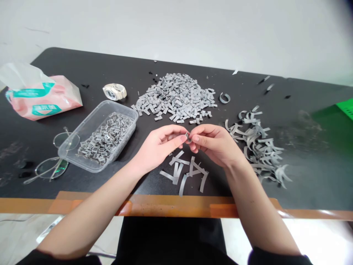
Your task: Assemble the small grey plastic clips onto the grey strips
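Note:
My left hand (161,145) and my right hand (215,143) meet above the black table top, pinching a small grey curled strip piece (188,137) between their fingertips. Most of that piece is hidden by my fingers. Just below my hands lie several long grey strips (183,173), loosely crossed. A heap of small cut grey pieces (175,96) lies beyond my fingers. To the right of my right hand is a tangle of curved grey strips (256,145). Left of my left hand stands a clear plastic tub (99,136) holding small grey pieces.
Two pairs of glasses (52,167) lie left of the tub. Further back are a pink and teal wipes pack (41,97) and a white tape roll (114,91). A green object (346,108) sits at the right edge. An orange-taped table edge (165,206) runs along the front.

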`<state>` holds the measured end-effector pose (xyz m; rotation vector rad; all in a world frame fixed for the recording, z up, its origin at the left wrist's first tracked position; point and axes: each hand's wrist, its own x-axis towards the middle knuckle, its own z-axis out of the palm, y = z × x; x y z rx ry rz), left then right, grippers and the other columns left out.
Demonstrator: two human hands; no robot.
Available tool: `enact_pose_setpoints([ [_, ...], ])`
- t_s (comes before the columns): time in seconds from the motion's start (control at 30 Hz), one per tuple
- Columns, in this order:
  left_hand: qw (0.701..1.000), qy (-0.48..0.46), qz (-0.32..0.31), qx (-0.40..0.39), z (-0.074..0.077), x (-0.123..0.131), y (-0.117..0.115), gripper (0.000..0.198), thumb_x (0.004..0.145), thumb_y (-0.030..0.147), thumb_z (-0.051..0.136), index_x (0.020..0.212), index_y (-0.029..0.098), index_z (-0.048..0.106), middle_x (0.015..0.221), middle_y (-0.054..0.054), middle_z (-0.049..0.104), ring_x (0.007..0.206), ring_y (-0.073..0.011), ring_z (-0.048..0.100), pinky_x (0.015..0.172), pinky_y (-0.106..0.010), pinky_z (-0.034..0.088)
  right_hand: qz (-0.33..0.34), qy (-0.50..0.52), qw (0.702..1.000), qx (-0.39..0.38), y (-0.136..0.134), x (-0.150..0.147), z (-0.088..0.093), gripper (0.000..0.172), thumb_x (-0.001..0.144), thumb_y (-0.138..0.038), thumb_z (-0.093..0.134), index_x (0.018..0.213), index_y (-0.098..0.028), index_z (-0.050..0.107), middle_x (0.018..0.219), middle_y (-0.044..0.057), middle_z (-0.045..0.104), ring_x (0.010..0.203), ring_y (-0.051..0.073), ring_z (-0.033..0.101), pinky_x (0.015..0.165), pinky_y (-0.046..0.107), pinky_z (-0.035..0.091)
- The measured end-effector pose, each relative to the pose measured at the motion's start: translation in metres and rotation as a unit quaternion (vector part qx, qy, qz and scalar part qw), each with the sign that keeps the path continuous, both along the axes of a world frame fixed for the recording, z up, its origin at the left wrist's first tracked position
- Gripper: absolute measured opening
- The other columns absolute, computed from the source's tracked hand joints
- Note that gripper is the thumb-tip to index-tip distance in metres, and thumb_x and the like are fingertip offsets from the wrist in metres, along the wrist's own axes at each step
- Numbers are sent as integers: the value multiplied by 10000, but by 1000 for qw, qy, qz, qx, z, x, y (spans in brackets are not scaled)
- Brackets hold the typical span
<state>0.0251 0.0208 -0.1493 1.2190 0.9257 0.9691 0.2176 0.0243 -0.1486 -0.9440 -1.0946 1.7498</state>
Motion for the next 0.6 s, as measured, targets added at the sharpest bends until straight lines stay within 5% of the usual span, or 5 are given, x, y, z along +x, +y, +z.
enact_pose_setpoints([
  [0.1, 990, 113, 10, 88, 2, -1, 0, 162, 885, 315, 696, 966, 179, 736, 907, -34, 749, 797, -155, 673, 746, -270, 535, -35, -11, 999, -19, 0, -3, -2, 243, 680, -323, 934, 755, -179, 754, 612, -16, 684, 537, 103, 601, 507, 222, 510],
  [0.27, 932, 258, -8, 256, -1, -5, 2, 134, 945, 263, 597, 957, 189, 707, 915, -31, 725, 847, -166, 659, 777, -269, 517, -90, -100, 990, 30, -1, -6, -3, 209, 710, -289, 899, 756, -168, 735, 585, -23, 676, 504, 101, 596, 514, 231, 517],
  [0.6, 873, 352, 6, 337, -8, -3, -2, 133, 983, 203, 550, 976, 178, 680, 935, -40, 726, 855, -167, 663, 824, -272, 507, -162, -232, 954, 95, -12, -20, -2, 42, 827, -219, 747, 813, -188, 722, 619, -22, 717, 534, 122, 675, 603, 257, 574],
])
